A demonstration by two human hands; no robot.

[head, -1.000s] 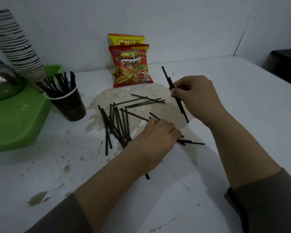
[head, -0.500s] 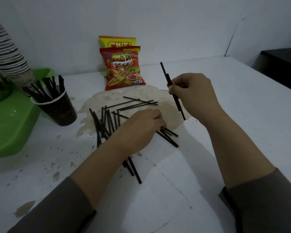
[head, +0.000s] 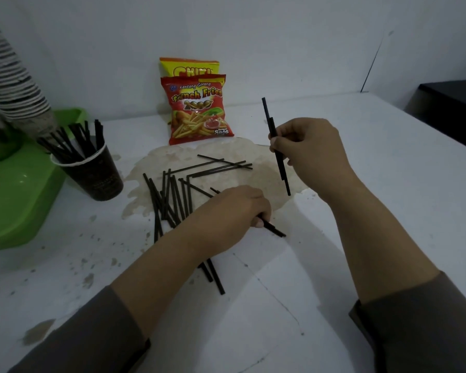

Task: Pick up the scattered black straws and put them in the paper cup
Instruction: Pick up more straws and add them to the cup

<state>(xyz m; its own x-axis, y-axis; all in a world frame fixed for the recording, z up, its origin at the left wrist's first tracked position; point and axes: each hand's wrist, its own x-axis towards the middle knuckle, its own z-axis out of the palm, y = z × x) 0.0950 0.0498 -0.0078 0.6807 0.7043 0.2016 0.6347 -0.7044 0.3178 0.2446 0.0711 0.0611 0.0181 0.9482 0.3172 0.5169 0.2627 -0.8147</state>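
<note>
Several black straws point(head: 172, 195) lie scattered on the stained white table point(head: 388, 162). My left hand point(head: 232, 208) rests on the table among them, fingers curled over a few straws point(head: 273, 229) that stick out on both sides of it. Above the table, my right hand point(head: 307, 146) pinches two straws point(head: 270, 122) held nearly upright. The dark paper cup point(head: 97, 173) stands at the left, holding several straws point(head: 76, 141).
A green tray point(head: 19, 200) with a tall stack of paper cups point(head: 8, 76) sits at the far left. Two snack bags point(head: 197, 109) lean on the back wall. A dark object point(head: 452, 109) stands beyond the table's right edge.
My left hand slid toward me along the table and closed over a few straws. My right hand stayed raised, now showing two straws instead of one.
</note>
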